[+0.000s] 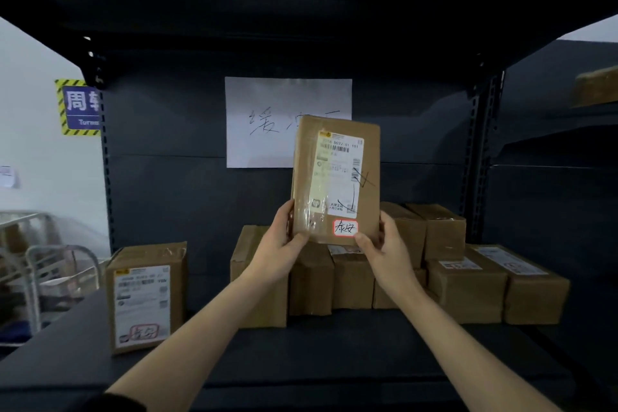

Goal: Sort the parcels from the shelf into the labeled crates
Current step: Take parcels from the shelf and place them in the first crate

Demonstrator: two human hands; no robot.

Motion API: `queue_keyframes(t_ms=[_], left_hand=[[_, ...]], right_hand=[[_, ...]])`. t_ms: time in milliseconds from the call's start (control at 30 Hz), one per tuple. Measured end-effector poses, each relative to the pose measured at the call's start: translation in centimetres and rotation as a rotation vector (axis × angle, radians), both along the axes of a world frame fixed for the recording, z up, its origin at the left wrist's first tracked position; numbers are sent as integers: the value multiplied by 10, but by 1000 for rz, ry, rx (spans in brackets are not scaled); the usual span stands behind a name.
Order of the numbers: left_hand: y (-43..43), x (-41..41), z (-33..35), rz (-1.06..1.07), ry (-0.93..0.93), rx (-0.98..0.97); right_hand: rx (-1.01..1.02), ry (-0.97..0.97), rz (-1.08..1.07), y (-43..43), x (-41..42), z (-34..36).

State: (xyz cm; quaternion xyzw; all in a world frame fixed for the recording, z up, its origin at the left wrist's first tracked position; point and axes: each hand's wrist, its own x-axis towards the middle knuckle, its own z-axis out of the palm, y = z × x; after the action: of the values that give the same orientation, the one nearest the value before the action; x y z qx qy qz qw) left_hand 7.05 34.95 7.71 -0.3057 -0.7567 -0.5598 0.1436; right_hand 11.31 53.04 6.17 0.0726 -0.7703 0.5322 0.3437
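Person stands at dark shelf [317,354]. Both arms reach forward.

- Held parcel [336,181]: brown carton, upright, lifted clear of the stock, just right of frame centre. Shipping label faces the camera; red-bordered sticker [345,228] sits at its 5 o'clock corner.
- Left hand [284,241]: grasps the carton's lower left corner, thumb on the front, fingers behind.
- Right hand [384,251]: grasps the lower right corner, thumb tip just beside the sticker.
- Stacked parcels [468,284] sit at 6 to 4 o'clock of the held one; a lone parcel [147,298] stands at 8 o'clock. White handwritten sheet [267,124] on the back panel at 11 o'clock.
- No crates in view.

Likely step: reading the sticker to pick a crate.

Risks, as judged:
- Grip is at the bottom edge only, so the tall carton could tip away or slide on its glossy tape.
- Right thumb could creep over the sticker and cause a misread, hence a wrong crate.
- Lowering carelessly could knock the stack beneath.
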Motion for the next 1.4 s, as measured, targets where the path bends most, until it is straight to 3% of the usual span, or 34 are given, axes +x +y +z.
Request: queue_keyframes(t_ms=[333, 767, 1133, 1400], left_hand=[[-84, 27, -2, 155, 1, 82], [-247, 79, -6, 422, 42, 193], [-369, 86, -29, 600, -33, 93], [-391, 56, -104, 722, -171, -123]], right_hand=[[37, 37, 184, -78, 1, 7], [66, 35, 486, -244, -3, 9], [104, -2, 570, -367, -14, -21], [218, -234, 474, -393, -41, -93]])
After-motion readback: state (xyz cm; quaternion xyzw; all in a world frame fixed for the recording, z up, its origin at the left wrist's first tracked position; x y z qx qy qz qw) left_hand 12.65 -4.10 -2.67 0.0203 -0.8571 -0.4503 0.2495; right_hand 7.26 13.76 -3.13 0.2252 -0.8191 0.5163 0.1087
